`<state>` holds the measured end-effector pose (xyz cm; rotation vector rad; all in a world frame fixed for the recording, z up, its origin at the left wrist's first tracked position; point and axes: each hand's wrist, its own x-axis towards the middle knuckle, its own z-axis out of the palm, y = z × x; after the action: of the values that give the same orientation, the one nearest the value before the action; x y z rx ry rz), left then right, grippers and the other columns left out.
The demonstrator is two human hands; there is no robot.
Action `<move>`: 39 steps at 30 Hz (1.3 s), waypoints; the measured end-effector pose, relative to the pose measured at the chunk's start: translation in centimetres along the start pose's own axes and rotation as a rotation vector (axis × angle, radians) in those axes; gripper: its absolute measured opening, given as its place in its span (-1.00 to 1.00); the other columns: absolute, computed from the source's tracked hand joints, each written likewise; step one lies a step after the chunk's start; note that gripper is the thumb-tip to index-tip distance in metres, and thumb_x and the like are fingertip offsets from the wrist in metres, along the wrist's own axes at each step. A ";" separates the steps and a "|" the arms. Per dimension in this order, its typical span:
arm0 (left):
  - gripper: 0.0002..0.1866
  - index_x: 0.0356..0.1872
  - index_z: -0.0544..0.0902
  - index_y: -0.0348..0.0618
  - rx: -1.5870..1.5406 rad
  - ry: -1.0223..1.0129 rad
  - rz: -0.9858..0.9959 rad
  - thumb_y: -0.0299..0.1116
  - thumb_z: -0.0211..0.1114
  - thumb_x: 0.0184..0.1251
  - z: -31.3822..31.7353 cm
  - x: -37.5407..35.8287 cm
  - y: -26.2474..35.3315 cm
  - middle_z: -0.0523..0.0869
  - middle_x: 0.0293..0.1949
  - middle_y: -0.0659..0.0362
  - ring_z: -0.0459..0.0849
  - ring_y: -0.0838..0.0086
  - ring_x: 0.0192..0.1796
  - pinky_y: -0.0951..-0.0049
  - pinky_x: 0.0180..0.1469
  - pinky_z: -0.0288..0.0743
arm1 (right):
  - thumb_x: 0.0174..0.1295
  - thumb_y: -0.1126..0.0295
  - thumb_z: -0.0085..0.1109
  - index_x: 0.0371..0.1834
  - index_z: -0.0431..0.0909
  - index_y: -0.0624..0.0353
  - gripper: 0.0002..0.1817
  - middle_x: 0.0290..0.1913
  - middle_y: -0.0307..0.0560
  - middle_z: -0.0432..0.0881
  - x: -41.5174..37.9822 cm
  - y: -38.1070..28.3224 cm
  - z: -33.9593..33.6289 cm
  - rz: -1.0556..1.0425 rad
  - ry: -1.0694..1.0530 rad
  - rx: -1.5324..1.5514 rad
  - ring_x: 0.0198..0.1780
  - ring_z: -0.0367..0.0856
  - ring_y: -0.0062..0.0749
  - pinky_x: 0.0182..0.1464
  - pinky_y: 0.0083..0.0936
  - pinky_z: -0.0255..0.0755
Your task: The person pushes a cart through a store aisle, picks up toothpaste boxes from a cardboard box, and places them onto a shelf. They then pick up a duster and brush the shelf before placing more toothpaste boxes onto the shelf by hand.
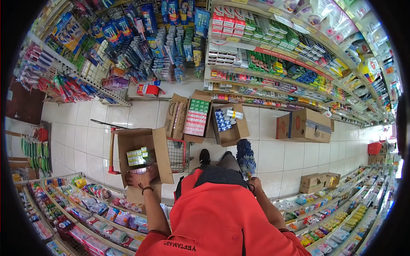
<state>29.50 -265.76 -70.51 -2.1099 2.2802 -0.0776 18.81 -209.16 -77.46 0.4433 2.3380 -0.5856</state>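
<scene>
My left hand (139,179) reaches into an open cardboard box (162,158) on the left, its fingers closed around a shiny wrapped pack (139,170). The hand hides part of that pack. Beside it in the box lie small yellow-green and white cartons (137,156). My right hand (255,184) is wrapped around the handle of a blue and grey duster (246,158), whose fluffy head points away from me over the floor. The box rests on a wire shopping cart (186,155) with a red handle.
Ahead on the tiled floor stand open boxes of toothpaste-like cartons (197,118) and white-blue packs (225,119). A closed carton (310,125) sits to the right, smaller boxes (318,182) behind it. Stocked shelves (273,47) and hanging toothbrushes (166,47) line the front; more shelves (98,209) lie behind me.
</scene>
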 end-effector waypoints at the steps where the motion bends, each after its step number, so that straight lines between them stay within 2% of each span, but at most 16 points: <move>1: 0.24 0.35 0.37 -0.25 0.003 -0.004 0.007 0.28 0.66 -0.43 0.4 0.0 -0.2 0.45 0.27 -0.15 0.39 -0.15 0.35 -0.10 0.42 0.24 | 0.11 0.15 0.24 -0.42 0.68 0.32 -0.64 -0.47 0.21 0.71 -0.2 0.1 -0.1 -0.010 -0.002 0.002 -0.30 0.77 0.05 -0.22 -0.12 0.59; 6: 0.21 0.23 0.49 -0.39 -0.043 -0.096 0.040 0.39 0.62 -0.39 3.8 2.7 -2.6 0.60 0.16 -0.23 0.50 -0.17 0.26 0.02 0.43 0.26 | 0.10 0.13 0.23 -0.42 0.68 0.31 -0.63 -0.51 0.20 0.69 -1.4 0.8 -0.2 -0.072 0.040 0.116 -0.32 0.76 0.05 -0.23 -0.12 0.59; 11: 0.24 0.14 0.48 -0.47 0.068 -0.159 -0.003 0.46 0.60 -0.46 -1.2 1.7 -0.6 0.57 0.13 -0.35 0.51 -0.14 0.27 0.04 0.43 0.27 | 0.06 0.09 0.22 -0.47 0.68 0.26 -0.62 -0.52 0.19 0.69 1.4 4.4 2.7 -0.141 0.073 -0.087 -0.33 0.75 0.07 -0.24 -0.12 0.59; 17: 0.25 0.18 0.40 -0.46 0.163 -0.146 0.050 0.35 0.67 -0.48 0.3 2.3 -1.9 0.54 0.16 -0.31 0.49 -0.13 0.28 0.06 0.41 0.31 | 0.06 0.11 0.23 -0.54 0.67 0.24 -0.64 -0.58 0.11 0.68 0.0 1.9 0.8 -0.007 -0.018 0.002 -0.42 0.75 -0.05 -0.29 -0.18 0.59; 23: 0.19 0.18 0.40 -0.42 0.147 -0.215 0.066 0.24 0.71 -0.46 0.0 2.9 -2.1 0.52 0.19 -0.32 0.47 -0.15 0.30 0.05 0.40 0.34 | 0.06 0.16 0.24 -0.55 0.66 0.26 -0.67 -0.60 0.10 0.67 0.1 1.5 1.1 -0.008 0.002 0.029 -0.48 0.73 -0.09 -0.34 -0.20 0.56; 26: 0.19 0.27 0.45 -0.41 0.064 -0.168 0.140 0.26 0.68 -0.40 2.3 2.5 -3.3 0.57 0.22 -0.30 0.57 -0.13 0.27 0.01 0.35 0.44 | 0.10 0.13 0.24 -0.41 0.68 0.34 -0.61 -0.42 0.29 0.70 1.4 3.5 2.7 -0.046 0.024 0.059 -0.25 0.75 0.12 -0.21 -0.07 0.55; 27: 0.23 0.31 0.39 -0.39 -0.063 -0.036 0.196 0.25 0.68 -0.42 5.8 3.1 -5.1 0.51 0.24 -0.22 0.46 -0.12 0.32 0.01 0.33 0.41 | 0.11 0.11 0.24 -0.38 0.69 0.35 -0.59 -0.37 0.34 0.70 1.7 4.1 3.3 -0.067 0.028 0.038 -0.19 0.74 0.17 -0.17 -0.04 0.55; 28: 0.15 0.26 0.43 -0.41 -0.135 -0.143 0.193 0.23 0.65 -0.33 2.8 1.5 -3.9 0.48 0.26 -0.26 0.43 -0.17 0.33 -0.04 0.36 0.34 | 0.11 0.10 0.24 -0.36 0.69 0.35 -0.58 -0.35 0.36 0.70 2.1 4.6 3.5 -0.071 -0.001 0.031 -0.16 0.73 0.20 -0.14 -0.03 0.55; 29: 0.07 0.22 0.45 -0.43 -0.159 -0.103 0.187 0.22 0.61 -0.23 4.3 1.5 -4.3 0.47 0.26 -0.31 0.41 -0.18 0.34 -0.06 0.38 0.29 | 0.11 0.08 0.24 -0.34 0.69 0.35 -0.56 -0.33 0.37 0.70 2.4 4.6 3.5 -0.078 -0.032 0.025 -0.14 0.72 0.22 -0.11 -0.03 0.55; 30: 0.04 0.23 0.44 -0.45 -0.163 0.095 0.265 0.20 0.58 -0.16 4.4 0.4 -4.1 0.46 0.25 -0.32 0.40 -0.19 0.34 -0.06 0.39 0.27 | 0.10 0.02 0.26 -0.39 0.69 0.29 -0.55 -0.35 0.30 0.71 2.5 4.4 3.5 -0.043 -0.035 -0.004 -0.17 0.73 0.14 -0.13 -0.09 0.56; 31: 0.06 0.26 0.42 -0.46 -0.142 -0.016 0.201 0.22 0.56 -0.12 3.7 0.3 -3.8 0.44 0.26 -0.32 0.38 -0.22 0.34 -0.05 0.41 0.24 | 0.09 -0.05 0.28 -0.44 0.70 0.23 -0.53 -0.37 0.22 0.72 2.6 4.4 3.7 -0.010 -0.045 -0.031 -0.21 0.75 0.06 -0.14 -0.15 0.57; 33: 0.01 0.30 0.41 -0.41 -0.002 0.036 0.192 0.19 0.53 -0.04 1.9 -0.9 -2.4 0.40 0.29 -0.30 0.37 -0.24 0.33 -0.06 0.43 0.21 | 0.10 -0.07 0.25 -0.49 0.68 0.25 -0.50 -0.42 0.21 0.70 2.8 4.0 3.4 -0.009 -0.038 -0.029 -0.25 0.74 0.07 -0.16 -0.12 0.57; 35: -0.02 0.32 0.41 -0.38 -0.029 0.029 0.207 0.16 0.51 0.00 1.8 -0.8 -2.4 0.39 0.31 -0.30 0.37 -0.24 0.33 -0.06 0.43 0.22 | 0.12 -0.06 0.22 -0.51 0.68 0.25 -0.50 -0.43 0.22 0.70 2.5 3.1 2.8 -0.011 -0.042 -0.081 -0.26 0.74 0.10 -0.17 -0.10 0.58; 36: -0.05 0.33 0.41 -0.35 -0.050 0.018 0.221 0.14 0.50 0.03 1.9 -0.6 -2.6 0.38 0.32 -0.29 0.37 -0.23 0.33 -0.07 0.42 0.24 | 0.09 0.07 0.26 -0.30 0.70 0.38 -0.53 -0.25 0.40 0.71 2.3 2.3 1.9 0.062 -0.133 -0.041 -0.11 0.74 0.17 -0.10 -0.11 0.60; 37: -0.05 0.33 0.41 -0.35 -0.055 0.024 0.217 0.14 0.50 0.03 1.8 -0.4 -2.7 0.38 0.32 -0.29 0.37 -0.23 0.33 -0.07 0.42 0.24 | 0.09 0.07 0.26 -0.30 0.70 0.38 -0.53 -0.25 0.40 0.71 3.4 3.1 2.6 0.054 -0.131 -0.041 -0.11 0.74 0.17 -0.10 -0.11 0.60; 39: -0.09 0.36 0.40 -0.31 -0.066 -0.071 0.240 0.05 0.52 0.04 1.0 -0.1 -2.7 0.37 0.33 -0.25 0.37 -0.19 0.34 -0.05 0.42 0.27 | 0.10 0.08 0.26 -0.31 0.70 0.38 -0.54 -0.28 0.38 0.71 3.6 2.9 2.7 -0.157 -0.079 -0.238 -0.16 0.76 0.13 -0.13 -0.13 0.61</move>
<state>32.29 -265.91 -71.31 -1.8172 2.5042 0.0790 18.98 -207.60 -82.56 0.1257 2.3435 -0.3815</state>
